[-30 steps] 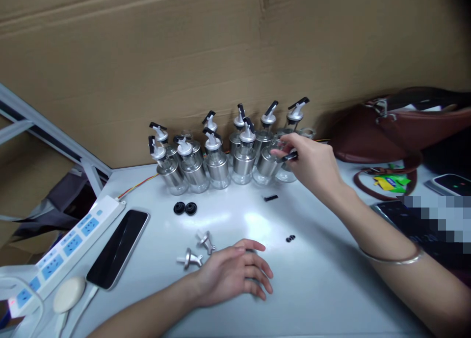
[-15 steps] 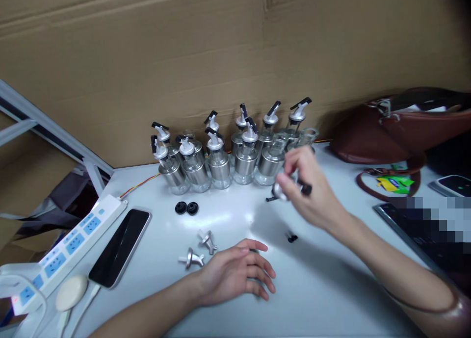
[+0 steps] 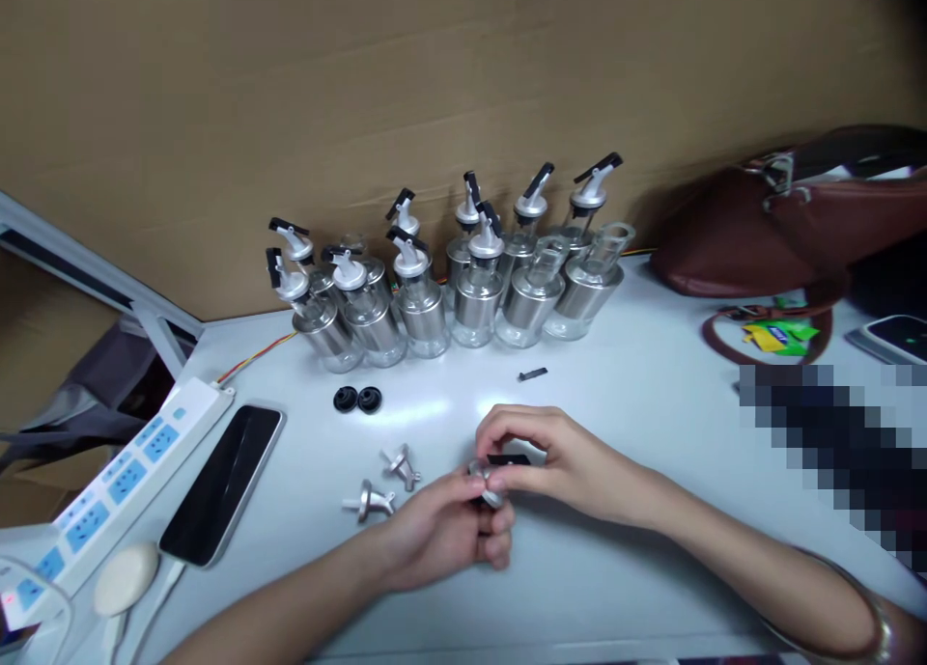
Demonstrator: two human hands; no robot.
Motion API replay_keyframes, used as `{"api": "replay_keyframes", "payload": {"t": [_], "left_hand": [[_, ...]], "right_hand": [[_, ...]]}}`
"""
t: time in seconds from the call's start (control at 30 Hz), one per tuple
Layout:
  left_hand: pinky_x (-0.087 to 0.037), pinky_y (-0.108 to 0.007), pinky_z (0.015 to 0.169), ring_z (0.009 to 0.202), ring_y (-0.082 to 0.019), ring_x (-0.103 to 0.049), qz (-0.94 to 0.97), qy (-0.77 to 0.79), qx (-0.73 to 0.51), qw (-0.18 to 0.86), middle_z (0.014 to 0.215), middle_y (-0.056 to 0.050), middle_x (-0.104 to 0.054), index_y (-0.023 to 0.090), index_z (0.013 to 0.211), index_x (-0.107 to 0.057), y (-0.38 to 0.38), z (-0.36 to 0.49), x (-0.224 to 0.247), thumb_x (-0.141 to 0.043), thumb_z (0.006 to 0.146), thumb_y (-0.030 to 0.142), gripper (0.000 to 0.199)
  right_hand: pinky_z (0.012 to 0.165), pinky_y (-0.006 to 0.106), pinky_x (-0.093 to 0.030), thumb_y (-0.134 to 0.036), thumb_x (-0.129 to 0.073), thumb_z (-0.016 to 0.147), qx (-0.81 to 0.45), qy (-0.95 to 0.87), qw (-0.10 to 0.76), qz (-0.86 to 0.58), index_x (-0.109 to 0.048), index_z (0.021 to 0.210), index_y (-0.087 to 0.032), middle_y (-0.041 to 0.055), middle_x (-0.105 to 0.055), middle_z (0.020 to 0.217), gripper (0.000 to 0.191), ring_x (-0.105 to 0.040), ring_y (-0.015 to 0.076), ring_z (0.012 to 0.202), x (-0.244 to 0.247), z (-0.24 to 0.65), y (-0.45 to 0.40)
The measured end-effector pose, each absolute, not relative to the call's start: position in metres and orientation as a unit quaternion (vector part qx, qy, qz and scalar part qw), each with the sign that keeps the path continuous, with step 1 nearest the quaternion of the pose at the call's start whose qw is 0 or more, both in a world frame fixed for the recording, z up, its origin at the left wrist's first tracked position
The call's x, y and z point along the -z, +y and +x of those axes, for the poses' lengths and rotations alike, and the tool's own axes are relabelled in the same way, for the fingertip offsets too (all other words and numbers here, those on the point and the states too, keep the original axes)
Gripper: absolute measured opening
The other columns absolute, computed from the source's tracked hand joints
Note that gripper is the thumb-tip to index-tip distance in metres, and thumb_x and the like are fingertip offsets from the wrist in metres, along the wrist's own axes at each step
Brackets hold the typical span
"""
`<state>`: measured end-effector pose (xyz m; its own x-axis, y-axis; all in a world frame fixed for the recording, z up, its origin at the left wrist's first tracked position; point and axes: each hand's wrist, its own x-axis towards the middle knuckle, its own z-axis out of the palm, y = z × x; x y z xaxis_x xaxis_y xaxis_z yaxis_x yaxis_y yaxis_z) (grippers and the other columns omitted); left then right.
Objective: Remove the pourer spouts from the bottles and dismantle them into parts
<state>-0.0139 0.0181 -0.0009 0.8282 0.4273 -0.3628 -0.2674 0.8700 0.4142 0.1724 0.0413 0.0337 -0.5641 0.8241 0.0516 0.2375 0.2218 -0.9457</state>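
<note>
Both of my hands meet above the front of the table on a silver pourer spout with a black lever. The fingers of my left hand are curled around its lower side. From the right, my right hand pinches it between thumb and fingers, partly hiding it. Left of my hands lie two more silver spouts without levers, one farther back and one nearer. Two black round stoppers sit side by side behind them. A loose black lever lies beyond my right hand.
Several glass bottles with steel bands stand against the cardboard; most carry spouts, and a front-right bottle has an uncovered neck. A phone and power strip lie left. A brown bag sits right, beside a green-yellow packet.
My right hand has come from near the bottles down to my left hand, bringing the spout. My left hand has closed from open onto it. The small black pieces are now hidden.
</note>
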Motion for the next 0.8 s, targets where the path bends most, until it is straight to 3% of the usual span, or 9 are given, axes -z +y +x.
{"api": "replay_keyframes", "payload": {"t": [0.1, 0.3, 0.47, 0.6, 0.8], "left_hand": [[-0.03, -0.029, 0.062, 0.059, -0.011, -0.049, 0.182, 0.23, -0.2, 0.935, 0.069, 0.001, -0.055, 0.017, 0.082, -0.046, 0.018, -0.014, 0.0, -0.073, 0.069, 0.031, 0.033], [-0.032, -0.029, 0.06, 0.057, -0.011, -0.05, 0.194, 0.238, -0.217, 0.927, 0.068, 0.001, -0.059, 0.019, 0.086, -0.044, 0.016, -0.014, 0.004, -0.07, 0.076, 0.03, 0.03], [-0.032, -0.028, 0.061, 0.057, -0.01, -0.05, 0.211, 0.235, -0.224, 0.922, 0.067, 0.001, -0.059, 0.019, 0.088, -0.044, 0.014, -0.014, 0.006, -0.072, 0.077, 0.032, 0.033], [-0.031, -0.028, 0.062, 0.059, -0.01, -0.049, 0.219, 0.226, -0.22, 0.923, 0.068, 0.0, -0.058, 0.017, 0.089, -0.047, 0.014, -0.014, 0.005, -0.077, 0.072, 0.029, 0.036], [-0.029, -0.028, 0.062, 0.056, -0.012, -0.045, 0.22, 0.221, -0.219, 0.925, 0.061, 0.002, -0.054, 0.017, 0.093, -0.049, 0.015, -0.014, 0.003, -0.062, 0.08, 0.058, 0.044]], "right_hand": [[0.078, 0.027, -0.046, -0.03, -0.061, 0.088, -0.417, -0.781, 0.281, -0.37, -0.061, 0.091, -0.017, 0.0048, -0.061, 0.092, 0.013, -0.059, 0.0155, 0.085, -0.034, 0.174, 0.039], [0.062, 0.025, -0.045, -0.033, -0.063, 0.086, -0.304, -0.814, 0.237, -0.434, -0.06, 0.089, -0.017, 0.003, -0.06, 0.08, 0.017, -0.057, 0.0149, 0.07, -0.032, 0.171, 0.038], [0.054, 0.022, -0.043, -0.032, -0.063, 0.085, -0.376, -0.759, 0.26, -0.463, -0.06, 0.094, -0.017, -0.0013, -0.058, 0.069, 0.017, -0.055, 0.0118, 0.059, -0.03, 0.164, 0.034], [0.06, 0.024, -0.048, -0.026, -0.066, 0.08, -0.411, -0.72, 0.319, -0.459, -0.061, 0.099, -0.016, 0.0003, -0.06, 0.075, 0.021, -0.058, 0.0128, 0.065, -0.028, 0.158, 0.03], [0.067, 0.026, -0.051, -0.03, -0.061, 0.086, -0.381, -0.764, 0.338, -0.395, -0.059, 0.107, -0.014, 0.0045, -0.061, 0.084, 0.027, -0.061, 0.0145, 0.073, -0.025, 0.161, 0.029]]}}
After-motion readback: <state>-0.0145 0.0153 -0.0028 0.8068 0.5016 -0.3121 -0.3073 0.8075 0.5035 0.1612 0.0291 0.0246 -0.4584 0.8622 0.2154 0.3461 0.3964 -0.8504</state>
